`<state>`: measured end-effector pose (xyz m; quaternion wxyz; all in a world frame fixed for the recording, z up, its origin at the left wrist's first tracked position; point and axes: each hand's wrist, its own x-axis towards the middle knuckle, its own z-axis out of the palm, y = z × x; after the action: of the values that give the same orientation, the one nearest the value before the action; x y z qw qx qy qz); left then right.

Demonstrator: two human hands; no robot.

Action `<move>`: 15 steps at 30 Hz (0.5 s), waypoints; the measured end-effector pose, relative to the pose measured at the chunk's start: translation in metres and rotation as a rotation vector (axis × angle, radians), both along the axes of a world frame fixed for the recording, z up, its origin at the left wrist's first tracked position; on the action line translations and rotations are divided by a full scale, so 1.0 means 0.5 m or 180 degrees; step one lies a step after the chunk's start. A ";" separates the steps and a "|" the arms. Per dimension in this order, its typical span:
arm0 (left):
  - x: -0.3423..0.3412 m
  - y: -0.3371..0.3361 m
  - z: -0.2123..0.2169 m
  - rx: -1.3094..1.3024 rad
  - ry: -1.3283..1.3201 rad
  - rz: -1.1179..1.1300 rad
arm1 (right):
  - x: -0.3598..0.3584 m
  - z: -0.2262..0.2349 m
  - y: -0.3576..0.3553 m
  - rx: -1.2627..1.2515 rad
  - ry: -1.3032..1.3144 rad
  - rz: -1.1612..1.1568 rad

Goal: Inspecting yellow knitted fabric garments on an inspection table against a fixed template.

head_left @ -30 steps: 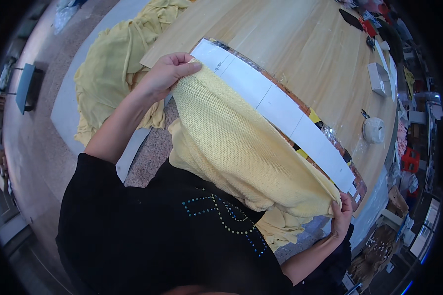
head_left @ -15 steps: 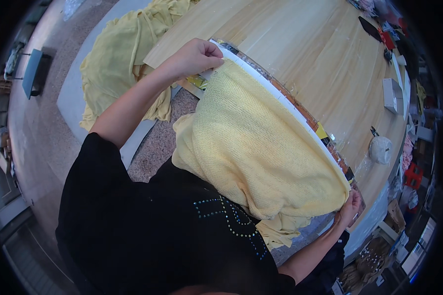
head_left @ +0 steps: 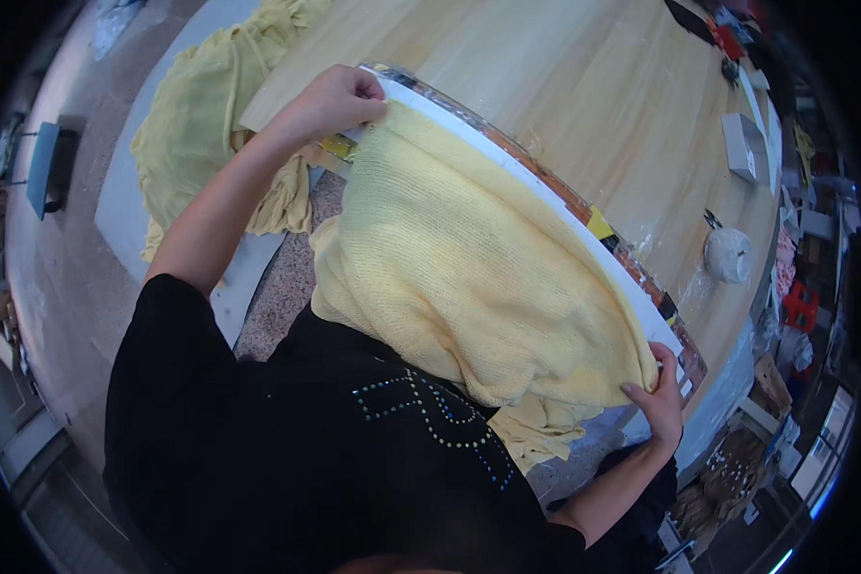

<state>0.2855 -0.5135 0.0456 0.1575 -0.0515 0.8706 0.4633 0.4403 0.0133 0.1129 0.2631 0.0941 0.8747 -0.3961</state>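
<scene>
A pale yellow knitted fabric (head_left: 469,258) hangs over the near edge of a wooden table (head_left: 545,86) and down toward my lap. Its upper edge lies along a white strip (head_left: 507,158) that runs beside the table edge. At the strip's far left end, my left hand (head_left: 340,99) pinches the fabric's upper corner between thumb and fingers. At the other end, lower right, my right hand (head_left: 662,390) has its thumb and fingers closed on the fabric's side edge. Between the two hands the knit is drawn out, with loose folds below.
A heap of yellow knit fabric (head_left: 191,134) lies on a pale surface at the left. On the table's right side are a white string ball (head_left: 728,255) and a small white box (head_left: 739,148). A red stool (head_left: 800,306) and bags stand beyond.
My right hand has shifted up its end of the strip and re-gripped the fabric edge, showing more of the white strip. The whole view has slid slightly, with my left hand still pinching its corner.
</scene>
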 end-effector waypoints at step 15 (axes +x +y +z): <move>-0.022 -0.082 -0.069 0.0206 -0.0216 0.0013 | 0.016 -0.099 0.053 -0.3430 0.0353 -0.2443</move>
<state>0.2743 -0.5547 0.0110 0.1877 -0.0638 0.8492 0.4895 0.4485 0.0396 0.0635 0.0683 0.2337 0.4709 -0.8479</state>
